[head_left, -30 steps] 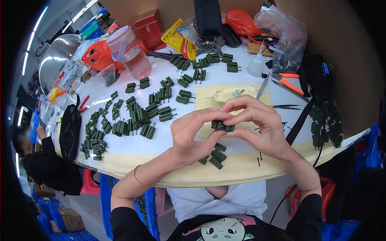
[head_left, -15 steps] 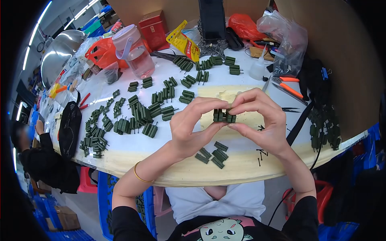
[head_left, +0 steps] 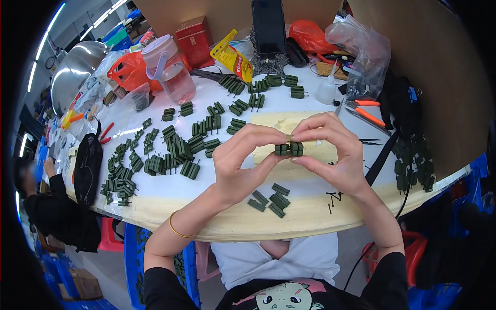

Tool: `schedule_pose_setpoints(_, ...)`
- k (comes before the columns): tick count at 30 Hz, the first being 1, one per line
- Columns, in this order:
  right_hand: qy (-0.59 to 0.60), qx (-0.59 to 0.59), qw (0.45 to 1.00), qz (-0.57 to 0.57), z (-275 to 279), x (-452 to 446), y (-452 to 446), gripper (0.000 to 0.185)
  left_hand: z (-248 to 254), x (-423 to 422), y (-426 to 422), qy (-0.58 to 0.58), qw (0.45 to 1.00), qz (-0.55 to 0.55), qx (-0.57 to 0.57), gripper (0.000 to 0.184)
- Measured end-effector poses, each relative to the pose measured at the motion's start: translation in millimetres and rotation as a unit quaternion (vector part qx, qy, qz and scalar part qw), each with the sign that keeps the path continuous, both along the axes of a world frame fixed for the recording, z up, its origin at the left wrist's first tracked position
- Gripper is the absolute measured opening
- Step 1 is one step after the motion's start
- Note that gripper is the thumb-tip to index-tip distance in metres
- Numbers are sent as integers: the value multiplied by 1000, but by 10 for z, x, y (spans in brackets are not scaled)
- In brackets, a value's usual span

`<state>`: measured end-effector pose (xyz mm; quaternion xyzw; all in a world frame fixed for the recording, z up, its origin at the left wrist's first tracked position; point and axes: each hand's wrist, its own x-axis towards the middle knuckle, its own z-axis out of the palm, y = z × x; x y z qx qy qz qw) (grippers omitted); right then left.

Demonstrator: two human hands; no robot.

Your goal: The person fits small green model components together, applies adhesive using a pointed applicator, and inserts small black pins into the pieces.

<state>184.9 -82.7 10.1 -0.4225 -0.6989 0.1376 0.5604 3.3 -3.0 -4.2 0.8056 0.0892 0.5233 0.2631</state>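
Note:
Between my two hands, over the table, is a pair of small dark green ribbed plastic blocks (head_left: 295, 149) set side by side. My left hand (head_left: 243, 157) pinches the left block between thumb and fingertips. With the same kind of pinch, my right hand (head_left: 333, 150) grips the right one. The blocks appear to touch or nearly touch; the joint between them is too small to make out. Below my hands lie several loose green pieces (head_left: 279, 200). Several thin black pins (head_left: 330, 199) are scattered under my right wrist.
Many green block assemblies (head_left: 178, 144) cover the left and middle table. Behind them stand a water bottle (head_left: 173, 72), a red box (head_left: 195, 41) and a phone (head_left: 268, 28). Orange-handled pliers (head_left: 369, 116) and a squeeze bottle (head_left: 326, 90) lie right. A person (head_left: 57, 206) sits far left.
The two green blocks show more of their broad sides, the right one turned slightly. Both hands keep their pinch in nearly the same place. The whole view has shifted a little.

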Motion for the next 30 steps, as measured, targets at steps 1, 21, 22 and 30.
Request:
schedule_pose_setpoints(1,-14,3,1000,6,-1,21,3,28,3,-7,2,2,1000,1,-6,35)
schedule_pose_setpoints(21,-101,54,993,-38,-20,40,-63,30,21,-12,-64,-4,1000,-18,9,39)
schedule_pose_setpoints(22,-107,60,992,-42,-18,37,-65,30,19,-13,-65,-6,1000,-19,14,39)
schedule_pose_setpoints(30,-104,64,991,-48,-40,31,-58,31,20,-6,-64,-13,1000,-18,9,38)
